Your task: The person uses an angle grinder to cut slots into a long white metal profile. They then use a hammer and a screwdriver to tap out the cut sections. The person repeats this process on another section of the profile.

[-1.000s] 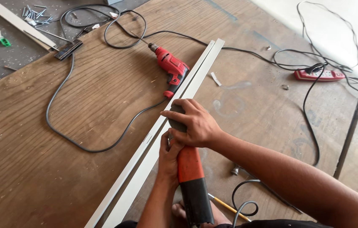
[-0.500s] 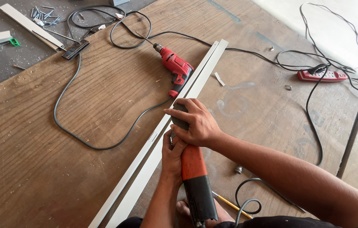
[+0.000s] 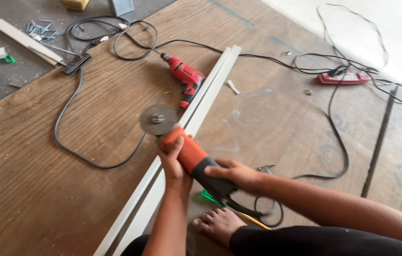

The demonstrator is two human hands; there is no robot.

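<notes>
I hold an orange and black angle grinder (image 3: 192, 159) in both hands. My left hand (image 3: 173, 163) wraps its orange front body just behind the grey cutting disc (image 3: 158, 120). My right hand (image 3: 236, 174) grips the black rear handle. The disc is tilted up and hangs just above the left edge of a long white channel strip (image 3: 205, 97) that lies diagonally on the wooden board (image 3: 68, 189). My bare foot (image 3: 215, 225) rests on the board next to the strip.
A red electric drill (image 3: 186, 78) lies beside the strip's far part, its black cord (image 3: 77, 151) looping over the board. A red power strip (image 3: 345, 78) with tangled cables sits far right. White offcuts (image 3: 25, 41) and screws (image 3: 42, 31) lie on the grey floor.
The grinder has been lifted and turned so its disc shows. My right hand moved from the strip and grinder head back to the rear handle; my left hand now holds the front.
</notes>
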